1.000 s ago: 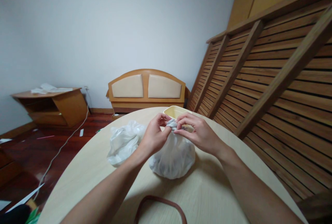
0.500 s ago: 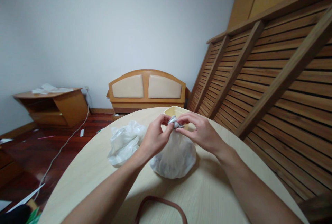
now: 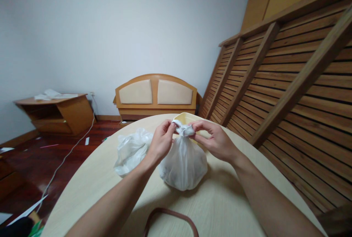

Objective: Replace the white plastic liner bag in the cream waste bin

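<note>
A filled white plastic bag (image 3: 183, 167) sits on the round table, its neck gathered and twisted into a knot at the top. My left hand (image 3: 162, 139) pinches one end of the knotted neck between thumb and fingers. On the other side, my right hand (image 3: 214, 140) grips the opposite end the same way. What the bag contains shows only as vague darker shapes through the plastic. Directly behind it stands a pale yellow container (image 3: 184, 117), partly hidden by the bag and my hands. A second, crumpled white plastic bag (image 3: 132, 152) lies left of the filled one, beyond my left forearm.
The round table (image 3: 90, 178) has a brown curved strap or handle (image 3: 172, 211) at its near edge. A slatted wooden frame (image 3: 275, 79) leans along the right. Behind are a headboard (image 3: 158, 107) and, at left, a low cabinet (image 3: 74, 114); a cable (image 3: 64, 160) crosses the floor.
My hands have drawn slightly apart, pulling the ends of the bag's neck outward. The knot now shows between them, and the bag's upper part looks tauter.
</note>
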Available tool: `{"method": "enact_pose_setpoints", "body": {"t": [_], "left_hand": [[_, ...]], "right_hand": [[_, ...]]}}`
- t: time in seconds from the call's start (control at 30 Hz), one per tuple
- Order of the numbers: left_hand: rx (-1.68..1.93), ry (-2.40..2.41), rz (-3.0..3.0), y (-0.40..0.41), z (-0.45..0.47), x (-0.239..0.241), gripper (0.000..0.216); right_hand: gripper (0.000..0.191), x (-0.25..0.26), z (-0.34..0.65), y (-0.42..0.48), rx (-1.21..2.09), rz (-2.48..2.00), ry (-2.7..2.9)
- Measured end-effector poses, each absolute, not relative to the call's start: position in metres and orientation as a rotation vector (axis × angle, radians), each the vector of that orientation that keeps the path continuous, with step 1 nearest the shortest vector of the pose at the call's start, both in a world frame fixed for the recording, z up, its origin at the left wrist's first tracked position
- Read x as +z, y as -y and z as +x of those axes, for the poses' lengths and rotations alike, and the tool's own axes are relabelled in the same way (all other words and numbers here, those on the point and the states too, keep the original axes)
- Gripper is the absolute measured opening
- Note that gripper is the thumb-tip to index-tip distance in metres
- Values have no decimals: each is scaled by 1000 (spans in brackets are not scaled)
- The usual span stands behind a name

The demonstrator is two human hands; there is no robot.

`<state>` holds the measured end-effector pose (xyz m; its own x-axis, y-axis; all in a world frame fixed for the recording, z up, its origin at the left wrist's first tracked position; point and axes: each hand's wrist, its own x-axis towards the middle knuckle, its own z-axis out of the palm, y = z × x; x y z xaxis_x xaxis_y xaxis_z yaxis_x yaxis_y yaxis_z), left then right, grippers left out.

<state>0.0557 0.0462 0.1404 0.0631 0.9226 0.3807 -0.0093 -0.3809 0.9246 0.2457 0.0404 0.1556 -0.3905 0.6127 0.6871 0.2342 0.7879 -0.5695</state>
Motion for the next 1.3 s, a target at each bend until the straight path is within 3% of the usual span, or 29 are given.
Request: {"method": "enact_pose_setpoints", "body": {"t": [0.17, 0.5, 0.6, 0.7, 0.87, 1.0, 1.07, 1.2, 1.3], "left_hand": [[1325, -820, 1475, -37, 58, 146, 32], [1111, -504, 1425, -26, 62, 148, 59], [1148, -514, 1342, -26, 61, 148, 64], [1207, -510, 1328, -24, 60, 150, 54], [1429, -548, 1431, -28, 61, 149, 52], [1451, -538, 1567, -31, 61, 147, 40], [1473, -546, 1585, -30, 62, 145, 47], [1224, -553, 1576, -27, 65, 137, 69], [968, -560, 1618, -27, 69, 133, 53]], "right_hand": [[20, 154, 243, -45, 703, -592, 1614], [50, 158, 246, -50, 623, -746, 1467], [38, 155, 246, -50, 619, -889, 1522], [29, 156, 246, -48, 815, -918, 1556], [41, 166, 244, -36, 1123, -887, 1523], [42, 166, 239, -33, 1098, -819, 1570], [40, 165, 239, -34, 1054, -825, 1549], [37, 167, 242, -33, 999, -816, 1393], [36, 172, 245, -30, 997, -713, 1253]]}}
